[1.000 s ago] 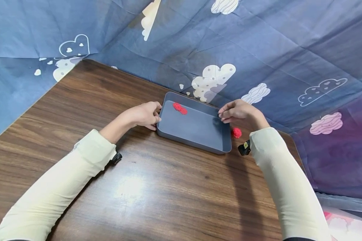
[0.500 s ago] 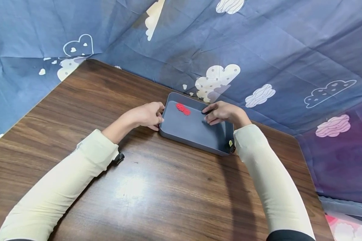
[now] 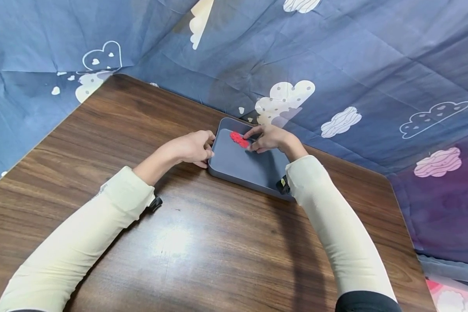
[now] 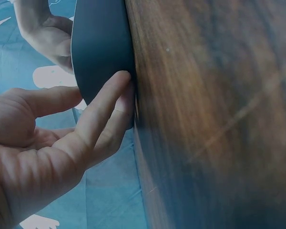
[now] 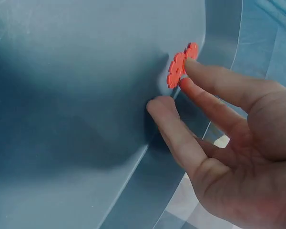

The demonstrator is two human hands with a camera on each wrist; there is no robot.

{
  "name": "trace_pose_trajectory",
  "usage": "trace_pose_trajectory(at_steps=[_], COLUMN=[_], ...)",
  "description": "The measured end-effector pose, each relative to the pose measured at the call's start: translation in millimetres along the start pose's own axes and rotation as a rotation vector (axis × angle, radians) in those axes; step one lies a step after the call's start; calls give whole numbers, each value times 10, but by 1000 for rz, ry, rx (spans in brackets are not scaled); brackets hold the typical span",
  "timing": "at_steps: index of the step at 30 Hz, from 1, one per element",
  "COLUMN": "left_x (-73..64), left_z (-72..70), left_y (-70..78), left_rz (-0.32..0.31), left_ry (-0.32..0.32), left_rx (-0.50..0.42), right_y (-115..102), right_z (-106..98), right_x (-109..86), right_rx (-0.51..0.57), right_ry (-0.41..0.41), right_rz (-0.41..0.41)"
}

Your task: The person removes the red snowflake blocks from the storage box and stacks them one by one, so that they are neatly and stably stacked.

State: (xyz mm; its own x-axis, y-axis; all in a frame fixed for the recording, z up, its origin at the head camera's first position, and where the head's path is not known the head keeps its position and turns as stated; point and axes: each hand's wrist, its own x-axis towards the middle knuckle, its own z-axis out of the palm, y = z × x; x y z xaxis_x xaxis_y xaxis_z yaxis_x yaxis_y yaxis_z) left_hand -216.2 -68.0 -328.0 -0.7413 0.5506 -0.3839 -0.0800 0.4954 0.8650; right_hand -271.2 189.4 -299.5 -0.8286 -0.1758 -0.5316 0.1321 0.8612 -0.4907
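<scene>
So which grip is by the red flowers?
The right grip: it is over the inside of the tray, right by the red flowers. The left grip is instead against the tray's outer side.

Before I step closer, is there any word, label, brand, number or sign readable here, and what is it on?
None can be read in any view.
Left cuff: a faint mark, too small and blurred to tell if it is lettering.
Black device by the right cuff: a yellow patch, too small to tell if anything is written on it.
Cloth: printed pictures, no lettering seen.
Tray, red pieces: no lettering seen.
</scene>
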Motion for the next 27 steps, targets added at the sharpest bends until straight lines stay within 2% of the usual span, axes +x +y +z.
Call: trace_pose_trajectory(at_steps=[6, 13, 16, 20, 27], left_x=[0, -10, -22, -26, -11], left_z=[5, 1, -3, -1, 4], left_y=[5, -1, -13, -25, -1], left_rz=[-4, -5, -3, 8, 5], left_ry=[-2, 5, 11, 7, 8], left_rx=[6, -3, -6, -8, -17], right_y=[-37, -99, -113, -82, 16], right_z=[52, 109, 116, 103, 75], right_x=[16, 42, 56, 62, 51], right_rx=[-92, -312, -358, -319, -74], right_ry=[40, 96, 111, 117, 118], right_rz=[-17, -46, -65, -78, -69])
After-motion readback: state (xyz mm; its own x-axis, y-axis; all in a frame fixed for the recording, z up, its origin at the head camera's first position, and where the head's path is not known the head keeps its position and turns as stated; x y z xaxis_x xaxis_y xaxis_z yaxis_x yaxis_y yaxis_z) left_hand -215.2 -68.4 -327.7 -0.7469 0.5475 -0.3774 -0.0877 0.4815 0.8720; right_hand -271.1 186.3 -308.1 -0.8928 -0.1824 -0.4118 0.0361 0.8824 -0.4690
